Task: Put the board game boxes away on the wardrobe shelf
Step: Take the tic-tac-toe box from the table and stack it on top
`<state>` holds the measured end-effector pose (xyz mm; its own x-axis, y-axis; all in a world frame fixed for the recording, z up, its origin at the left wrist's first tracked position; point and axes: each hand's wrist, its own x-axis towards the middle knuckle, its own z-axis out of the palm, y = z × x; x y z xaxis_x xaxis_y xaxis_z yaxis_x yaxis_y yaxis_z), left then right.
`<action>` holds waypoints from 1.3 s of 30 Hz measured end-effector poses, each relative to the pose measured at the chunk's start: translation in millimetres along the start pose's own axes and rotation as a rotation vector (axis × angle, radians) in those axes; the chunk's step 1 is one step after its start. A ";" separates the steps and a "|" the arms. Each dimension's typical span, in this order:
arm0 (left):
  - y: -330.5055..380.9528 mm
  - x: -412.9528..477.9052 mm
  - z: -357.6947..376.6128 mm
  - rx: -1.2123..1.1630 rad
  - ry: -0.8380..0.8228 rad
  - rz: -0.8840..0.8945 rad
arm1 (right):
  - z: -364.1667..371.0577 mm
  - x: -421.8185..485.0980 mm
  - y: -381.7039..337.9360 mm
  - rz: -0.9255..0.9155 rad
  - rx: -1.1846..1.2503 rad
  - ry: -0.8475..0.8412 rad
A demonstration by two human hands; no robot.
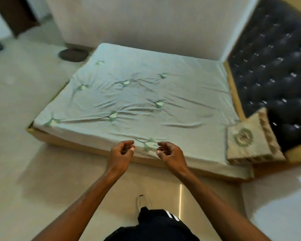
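Both arms reach forward over the pale floor (42, 171) toward the near edge of a bed (137, 94). The left hand (122, 153) hangs with its fingers loosely curled toward the palm and grips nothing. The right hand (170, 153) is the same, half closed and empty. They hover near each other, apart, just above the near edge of the wrinkled green sheet (189, 84).

No board game boxes show anywhere in view, and neither does the wardrobe or its shelf. The sheet carries only its leaf print and creases. A beige cushion (247, 141) leans at the right near corner against the dark tufted headboard (276, 66), and a round dark mat (73, 54) lies on the floor beyond the far left corner of the bed. One shoe (142, 202) stands on the floor below the hands.

So the boxes are either already put away or somewhere out of sight; I cannot tell which. As a guess, such boxes are light, stiff cardboard with loose lift-off lids, so they are best held from underneath or by both long sides, kept level, never by the lid alone.
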<state>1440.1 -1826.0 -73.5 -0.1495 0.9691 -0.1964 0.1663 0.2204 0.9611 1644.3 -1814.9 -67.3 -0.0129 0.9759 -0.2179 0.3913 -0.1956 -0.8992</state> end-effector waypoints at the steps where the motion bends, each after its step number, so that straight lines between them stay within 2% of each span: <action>1: 0.7 15.4 -22.7 -0.019 0.067 -0.006 | 20.8 27.2 -16.5 -0.038 -0.026 -0.069; 7: -17.9 56.4 -144.2 -0.101 0.459 -0.099 | 143.5 123.2 -97.9 -0.209 -0.158 -0.395; 10: -31.4 64.2 -195.4 -0.135 0.586 -0.150 | 203.4 151.9 -129.4 -0.255 -0.185 -0.510; 16: -70.6 90.0 -346.8 -0.175 0.859 -0.206 | 379.1 196.4 -201.6 -0.387 -0.236 -0.726; 23: -90.4 110.7 -527.4 -0.213 1.025 -0.214 | 568.2 211.8 -301.9 -0.473 -0.241 -0.856; 28: -103.5 120.8 -610.7 -0.232 1.102 -0.218 | 664.7 213.9 -349.0 -0.499 -0.242 -0.938; 39: -158.5 189.6 -884.5 -0.231 1.277 -0.323 | 973.1 254.0 -476.3 -0.587 -0.277 -1.138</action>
<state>523.3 -1775.4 -91.4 -0.9723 0.0674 -0.2237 -0.1979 0.2717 0.9418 559.2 -1568.2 -63.5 -0.9569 0.2535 -0.1416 0.2346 0.3876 -0.8915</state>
